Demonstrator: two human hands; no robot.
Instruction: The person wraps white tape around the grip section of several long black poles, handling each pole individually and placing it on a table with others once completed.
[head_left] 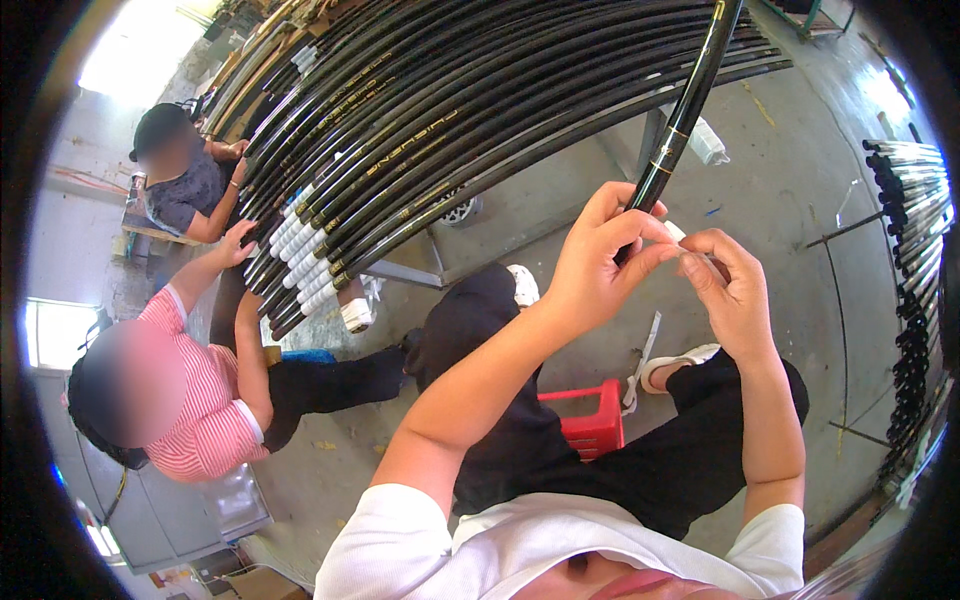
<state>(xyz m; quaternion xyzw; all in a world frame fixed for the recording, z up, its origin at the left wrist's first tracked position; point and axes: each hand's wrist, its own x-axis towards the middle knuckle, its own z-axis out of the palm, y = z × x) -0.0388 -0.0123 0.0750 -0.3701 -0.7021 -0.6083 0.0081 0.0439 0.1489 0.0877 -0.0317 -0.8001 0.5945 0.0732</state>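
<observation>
The left hand [590, 265] grips the lower end of a long, glossy black rod with thin gold bands [680, 125], fingers curled around the shaft and the thumb pressed against it near the butt. The rod rises from the hand toward the top edge of the view, slightly tilted to the right. The right hand [735, 285] is just beside the left, its thumb and forefinger pinching a small white strip or wrap [678, 232] at the rod's lower end; the remaining fingers are folded loosely inward. The two hands are nearly touching at the fingertips. Below them are the person's black trousers [560, 440] and a red plastic stool [590, 420] on the grey concrete floor [780, 180]. To the upper left, a large bundle of similar black rods with gold markings and white-wrapped ends [400, 130] lies across a support, butts pointing down-left. A co-worker in a red-and-white striped shirt [205, 400] sits at the left with one hand [238, 243] touching the butt ends of that bundle. A second co-worker in a dark shirt [185, 190] sits further back, beside the same bundle. A rack of dark tubes [915, 250] stands along the right edge.
</observation>
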